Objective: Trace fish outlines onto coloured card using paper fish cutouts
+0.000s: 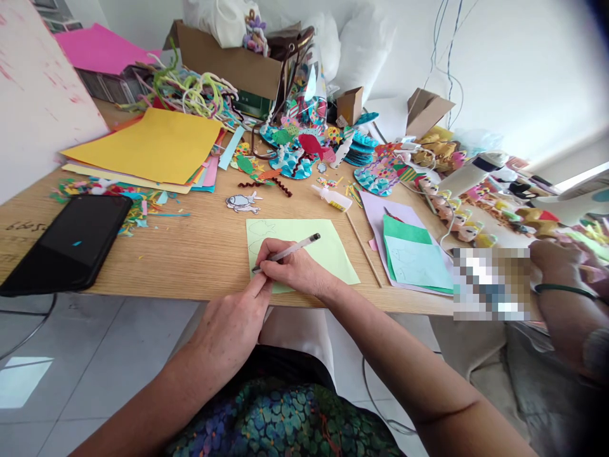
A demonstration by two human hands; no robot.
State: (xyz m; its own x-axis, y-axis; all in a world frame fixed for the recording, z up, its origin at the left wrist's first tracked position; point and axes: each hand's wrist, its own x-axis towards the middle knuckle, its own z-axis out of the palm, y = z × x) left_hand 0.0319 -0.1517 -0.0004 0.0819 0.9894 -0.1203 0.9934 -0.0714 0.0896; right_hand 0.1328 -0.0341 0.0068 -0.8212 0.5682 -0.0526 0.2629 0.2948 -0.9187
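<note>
findings, hands: the right hand pinches a slim clear-barrelled pen with a black end, its tip down at the lower left of a pale green rectangular paper sheet. the left hand reaches in to that same corner, fingers extended; its fingertips are partly covered, so whether they press or pinch cannot be told. the sheet lies near the front edge of the light wood-grain table, with thin fish outlines at its upper left.

risks, in my judgement: if the left hand eases off, the sheet could turn under the pen and spoil a line. the left fingers sit close to the tip and could be marked; the right hand, resting on the paper, could smear wet ink. the thin wooden stick just beside the sheet could roll if nudged. the flat black tablet-like device lies by the front edge, where a stray left arm could knock it off.

markings: dark handwriting on the table beside the device appears to begin "6605"; the rest is unclear. the white glue-type bottle, lying on its side, bears a yellow label, too small to read. no brand is legible.
</note>
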